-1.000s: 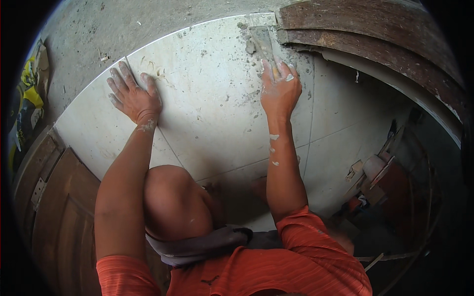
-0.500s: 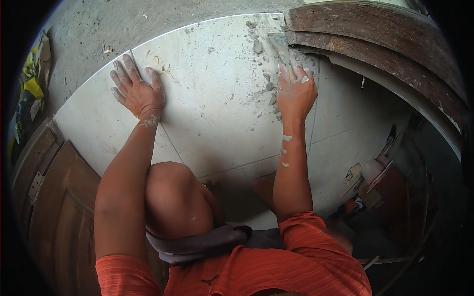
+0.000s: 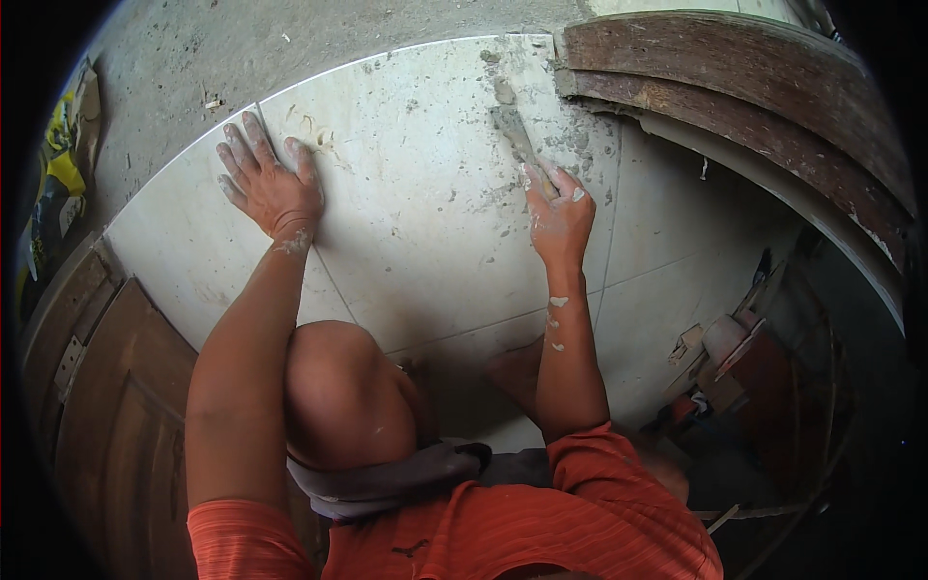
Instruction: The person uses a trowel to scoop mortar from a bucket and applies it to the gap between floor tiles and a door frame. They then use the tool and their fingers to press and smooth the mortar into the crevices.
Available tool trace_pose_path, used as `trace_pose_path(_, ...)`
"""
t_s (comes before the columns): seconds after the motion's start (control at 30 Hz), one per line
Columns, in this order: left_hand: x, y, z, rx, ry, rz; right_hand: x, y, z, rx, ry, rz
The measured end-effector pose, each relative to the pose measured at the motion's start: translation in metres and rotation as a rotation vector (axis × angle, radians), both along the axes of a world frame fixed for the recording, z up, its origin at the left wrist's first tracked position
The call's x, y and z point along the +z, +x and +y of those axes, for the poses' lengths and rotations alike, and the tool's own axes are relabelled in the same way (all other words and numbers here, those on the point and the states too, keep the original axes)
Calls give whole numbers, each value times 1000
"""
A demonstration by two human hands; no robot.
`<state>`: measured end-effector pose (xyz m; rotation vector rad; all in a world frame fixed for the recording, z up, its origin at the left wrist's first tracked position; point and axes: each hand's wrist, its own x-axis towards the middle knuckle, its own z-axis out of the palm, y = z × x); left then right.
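Observation:
My left hand (image 3: 275,191) lies flat on the pale floor tile (image 3: 396,164), fingers spread toward its far edge. Grey dust coats the fingertips. In my right hand (image 3: 561,224) is a putty knife (image 3: 519,141), its handle in my closed fingers and its flat blade pointing away from me. The blade rests on the tile among grey mortar crumbs (image 3: 504,92), just left of the wooden door frame's end. Smears of mortar mark the tile around it, and whitish patches dot my right forearm.
The dark wooden door frame (image 3: 715,68) curves across the far right. Rough concrete (image 3: 319,39) lies beyond the tile edge. A panelled wooden door (image 3: 126,416) stands at left, near a yellow and black bag (image 3: 63,174). Assorted clutter (image 3: 720,358) sits at the right.
My right hand has drawn the putty knife left and toward me, from beside the door frame's end onto the crumb-strewn tile. My left hand has stayed in place.

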<state>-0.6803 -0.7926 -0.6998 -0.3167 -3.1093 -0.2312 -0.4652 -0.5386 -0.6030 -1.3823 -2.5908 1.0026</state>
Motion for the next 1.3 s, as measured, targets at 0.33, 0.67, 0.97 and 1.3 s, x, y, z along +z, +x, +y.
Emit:
trace_pose_path(0.33, 2, 1, 1, 2, -4, -12, -11, -9, 11, -226, 25, 184)
trace_pose_path(0.67, -1, 2, 3, 0, -16, -12, -23, -80, 37, -151, 20, 388)
trace_pose_path(0.97, 4, 3, 6, -8, 14, -20, -17, -23, 7, -297, -237, 244)
trace_pose_path(1.3, 4, 2, 7, -7, -20, -27, -25, -33, 37, -226, -66, 317)
